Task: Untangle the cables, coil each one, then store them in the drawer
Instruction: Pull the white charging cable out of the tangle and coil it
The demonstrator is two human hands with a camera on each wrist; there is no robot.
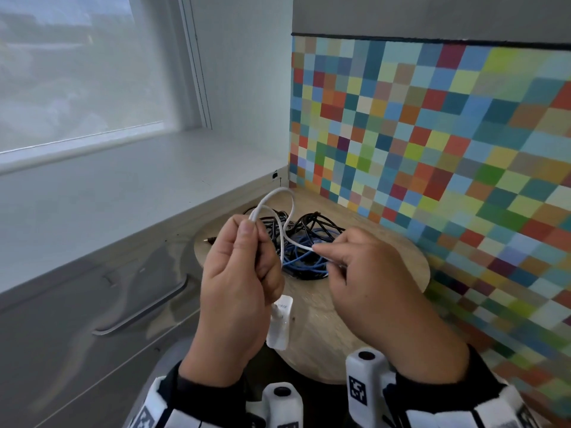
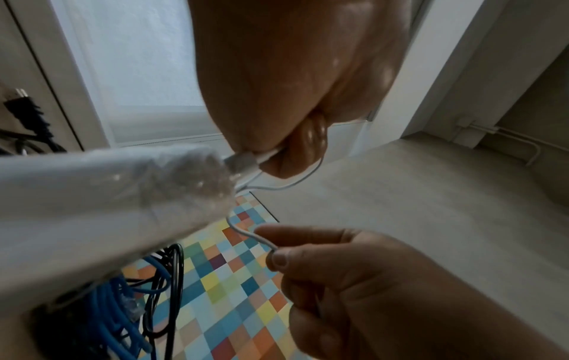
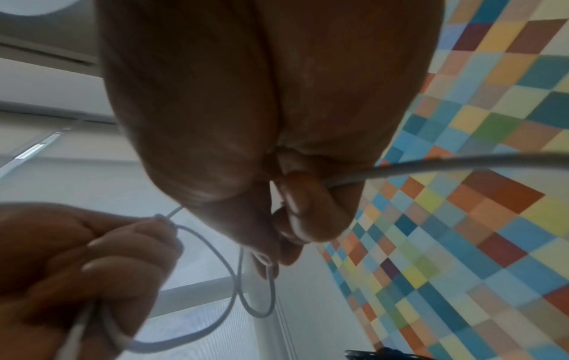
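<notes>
A thin white cable (image 1: 279, 199) loops up between my two hands above a round wooden table (image 1: 370, 341). My left hand (image 1: 244, 261) grips the loops in a fist, and the white charger block (image 1: 280, 322) hangs below it. My right hand (image 1: 336, 251) pinches the cable's free run between thumb and forefinger. Behind the hands lies a tangle of black cables (image 1: 312, 222) and a blue cable (image 1: 304, 257). In the left wrist view the charger block (image 2: 92, 207) fills the left side. In the right wrist view the white cable (image 3: 221, 280) forms two loops.
A grey drawer front with a curved handle (image 1: 145, 310) stands to the left of the table, shut. A white windowsill (image 1: 123, 168) runs above it. A wall of coloured squares (image 1: 448, 134) closes the right side. A black plug tip (image 1: 210, 240) lies at the table's left edge.
</notes>
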